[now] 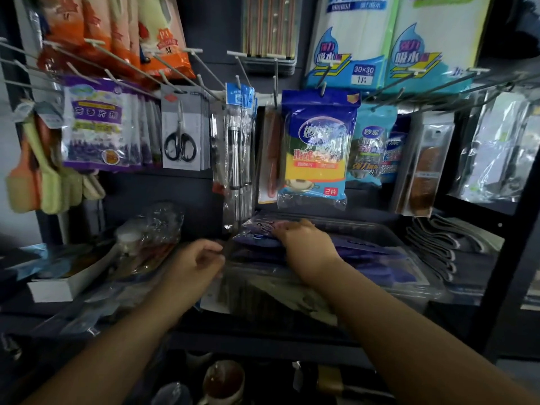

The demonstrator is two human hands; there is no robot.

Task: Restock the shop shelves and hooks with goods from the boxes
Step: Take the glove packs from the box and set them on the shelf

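**Both hands low on the crowded shelf**

My right hand [305, 244] rests on a purple packet [263, 229] lying on a stack of purple goods in a clear tray [415, 276] on the shelf, fingers bent over its edge. My left hand [201, 264] sits just beside the tray, fingers curled with the thumb pinching something thin and dark; I cannot tell what.

Hanging goods crowd in right above my hands: one pair of scissors [179, 141] on a grey card, a row of lavender packets [96, 127], long clear-wrapped tools [238, 153] and a blue sponge pack [317, 147]. Two big cloth packs [382, 36] hang higher. Left of my hands lies a crumpled plastic bag [152, 229].
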